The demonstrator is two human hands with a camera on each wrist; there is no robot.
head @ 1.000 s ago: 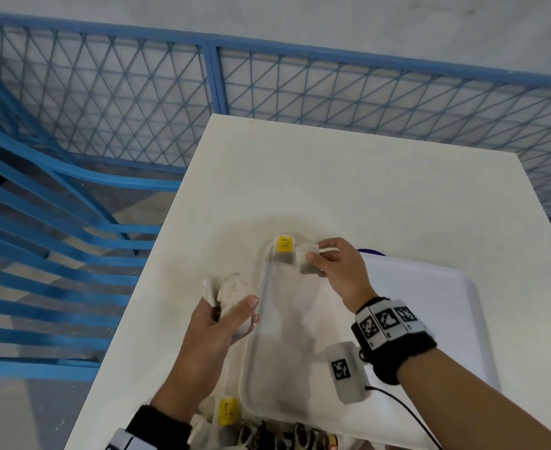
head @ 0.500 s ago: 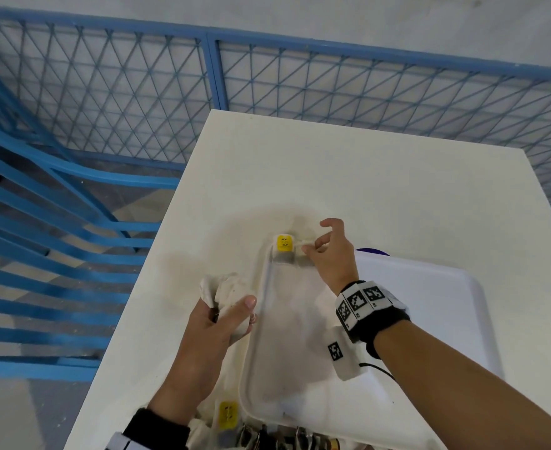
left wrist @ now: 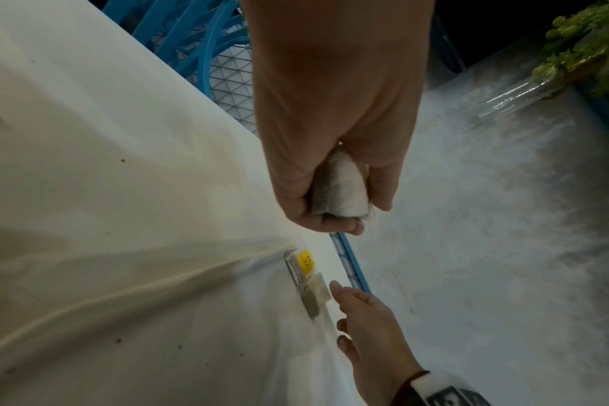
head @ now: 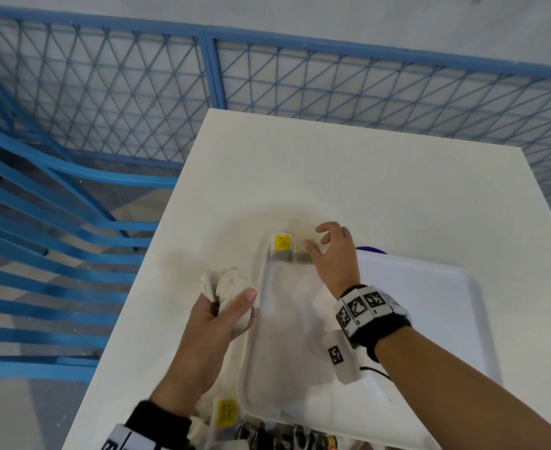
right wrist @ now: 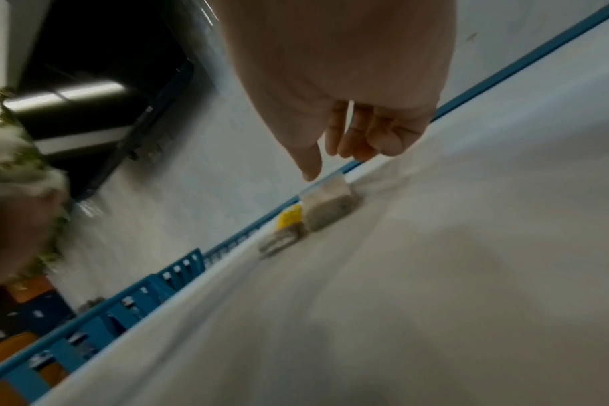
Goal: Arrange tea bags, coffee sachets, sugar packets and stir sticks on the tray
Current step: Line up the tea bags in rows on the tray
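A white tray [head: 430, 287] lies on the white table [head: 365, 177]. In the tray's far left corner lies a tea bag with a yellow tag [head: 282, 246] [left wrist: 304, 263] [right wrist: 289, 219], and a second tea bag [head: 301, 257] [left wrist: 317, 294] [right wrist: 327, 206] lies right beside it. My right hand [head: 314, 237] [left wrist: 341, 305] [right wrist: 331, 164] hovers just over that second bag, fingers loosely spread and holding nothing. My left hand [head: 231, 302] [left wrist: 338, 217] is left of the tray, gripping a bunch of tea bags [head: 225, 284] [left wrist: 341, 192].
More sachets [head: 267, 433] and a yellow-tagged tea bag [head: 227, 412] lie at the table's near edge, below the tray. A purple object [head: 369, 250] peeks out behind the tray. A blue mesh fence [head: 202, 76] stands beyond the table's far and left edges.
My right hand moved its tea bag to the tray's far left corner, set it beside the yellow-tagged one and let go. The left hand stayed put.
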